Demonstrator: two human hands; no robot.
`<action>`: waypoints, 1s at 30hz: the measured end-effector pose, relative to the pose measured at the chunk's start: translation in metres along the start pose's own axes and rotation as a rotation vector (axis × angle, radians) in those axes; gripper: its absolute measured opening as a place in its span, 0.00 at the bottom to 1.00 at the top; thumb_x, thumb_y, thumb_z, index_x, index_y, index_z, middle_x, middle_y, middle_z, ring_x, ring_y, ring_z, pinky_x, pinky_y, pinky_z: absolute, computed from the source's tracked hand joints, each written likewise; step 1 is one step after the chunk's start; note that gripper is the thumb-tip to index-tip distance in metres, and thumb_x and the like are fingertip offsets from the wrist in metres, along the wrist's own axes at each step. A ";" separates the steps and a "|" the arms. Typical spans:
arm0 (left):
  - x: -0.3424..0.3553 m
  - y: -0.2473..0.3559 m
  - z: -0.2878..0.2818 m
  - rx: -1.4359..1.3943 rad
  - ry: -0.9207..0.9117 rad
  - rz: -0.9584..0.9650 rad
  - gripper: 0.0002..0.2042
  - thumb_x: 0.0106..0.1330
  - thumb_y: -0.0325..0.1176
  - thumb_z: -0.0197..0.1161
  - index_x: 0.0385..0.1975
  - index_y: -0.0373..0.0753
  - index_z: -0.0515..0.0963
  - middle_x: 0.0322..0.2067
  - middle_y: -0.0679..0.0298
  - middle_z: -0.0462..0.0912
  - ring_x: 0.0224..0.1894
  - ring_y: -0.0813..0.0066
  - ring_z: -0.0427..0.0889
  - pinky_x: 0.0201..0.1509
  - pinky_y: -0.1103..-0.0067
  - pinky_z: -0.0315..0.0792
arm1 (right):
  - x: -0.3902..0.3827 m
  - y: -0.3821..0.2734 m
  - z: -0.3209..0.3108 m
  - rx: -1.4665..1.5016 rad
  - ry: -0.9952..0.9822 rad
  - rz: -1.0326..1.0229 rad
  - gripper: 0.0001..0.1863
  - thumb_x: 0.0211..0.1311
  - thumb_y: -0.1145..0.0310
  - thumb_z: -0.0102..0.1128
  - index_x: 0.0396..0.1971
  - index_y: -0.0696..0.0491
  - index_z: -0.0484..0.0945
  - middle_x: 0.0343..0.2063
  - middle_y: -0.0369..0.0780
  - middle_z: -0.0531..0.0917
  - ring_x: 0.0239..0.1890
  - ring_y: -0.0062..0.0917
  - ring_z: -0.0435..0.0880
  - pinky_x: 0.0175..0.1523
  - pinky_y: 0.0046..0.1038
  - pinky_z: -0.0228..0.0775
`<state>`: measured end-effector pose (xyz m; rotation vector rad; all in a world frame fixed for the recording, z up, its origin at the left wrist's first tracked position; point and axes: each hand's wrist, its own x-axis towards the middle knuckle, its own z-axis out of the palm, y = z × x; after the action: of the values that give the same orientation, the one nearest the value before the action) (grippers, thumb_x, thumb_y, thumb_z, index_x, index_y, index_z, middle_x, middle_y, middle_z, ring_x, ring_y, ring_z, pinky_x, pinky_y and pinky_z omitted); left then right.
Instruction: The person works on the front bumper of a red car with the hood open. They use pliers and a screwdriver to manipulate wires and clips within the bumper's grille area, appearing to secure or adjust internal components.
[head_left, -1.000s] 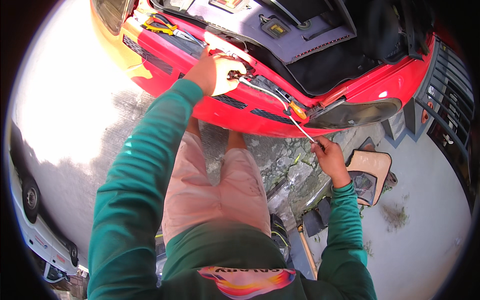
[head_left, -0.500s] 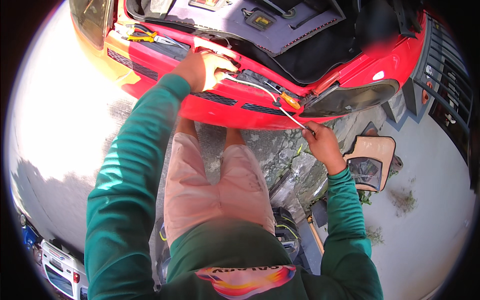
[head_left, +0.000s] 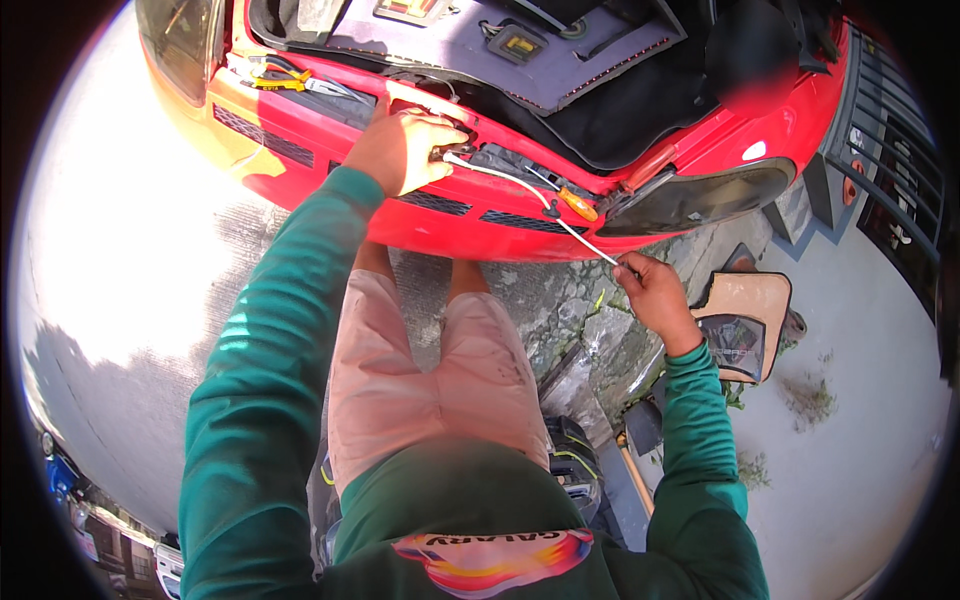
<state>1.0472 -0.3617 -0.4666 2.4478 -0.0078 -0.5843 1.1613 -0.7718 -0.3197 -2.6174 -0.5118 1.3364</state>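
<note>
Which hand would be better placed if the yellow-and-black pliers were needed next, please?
Probably the left hand: it is at the front of the red car, much nearer the pliers. The right hand is farther off, gripping the white cord.

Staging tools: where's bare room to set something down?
Bare: grey concrete right of the tan floor mat, past the weeds; sunlit pavement left of the red car and left sleeve, though overexposed. Crowded: the car's near edge, with pliers, left hand, white cable and orange-handled screwdriver.
</note>
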 end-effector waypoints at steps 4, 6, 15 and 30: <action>-0.003 -0.005 0.007 -0.018 0.078 0.012 0.23 0.67 0.47 0.71 0.62 0.59 0.85 0.61 0.69 0.88 0.66 0.65 0.82 0.81 0.42 0.52 | -0.003 0.012 -0.001 0.013 0.025 -0.070 0.09 0.74 0.66 0.67 0.43 0.57 0.84 0.27 0.47 0.82 0.28 0.36 0.79 0.39 0.36 0.73; -0.003 -0.005 0.009 -0.003 0.104 0.018 0.22 0.67 0.47 0.71 0.62 0.59 0.85 0.60 0.70 0.88 0.66 0.65 0.82 0.81 0.43 0.53 | -0.002 0.019 0.000 0.047 0.020 -0.049 0.09 0.74 0.66 0.67 0.43 0.57 0.84 0.28 0.49 0.83 0.29 0.41 0.81 0.40 0.37 0.74; -0.004 -0.009 0.008 -0.058 0.107 0.037 0.23 0.67 0.46 0.71 0.62 0.60 0.85 0.60 0.69 0.88 0.66 0.66 0.82 0.81 0.47 0.54 | 0.006 0.012 0.005 -0.011 0.038 -0.099 0.10 0.73 0.66 0.68 0.43 0.57 0.84 0.30 0.48 0.84 0.31 0.41 0.83 0.40 0.37 0.75; -0.002 -0.001 0.001 -0.046 0.110 0.028 0.22 0.65 0.45 0.73 0.61 0.60 0.86 0.58 0.69 0.89 0.63 0.64 0.84 0.81 0.49 0.55 | 0.001 0.026 0.003 0.062 0.018 -0.050 0.10 0.73 0.65 0.68 0.44 0.57 0.85 0.33 0.50 0.86 0.35 0.47 0.86 0.42 0.40 0.76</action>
<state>1.0447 -0.3610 -0.4675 2.4282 0.0161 -0.4321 1.1657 -0.7952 -0.3296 -2.5472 -0.5204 1.2916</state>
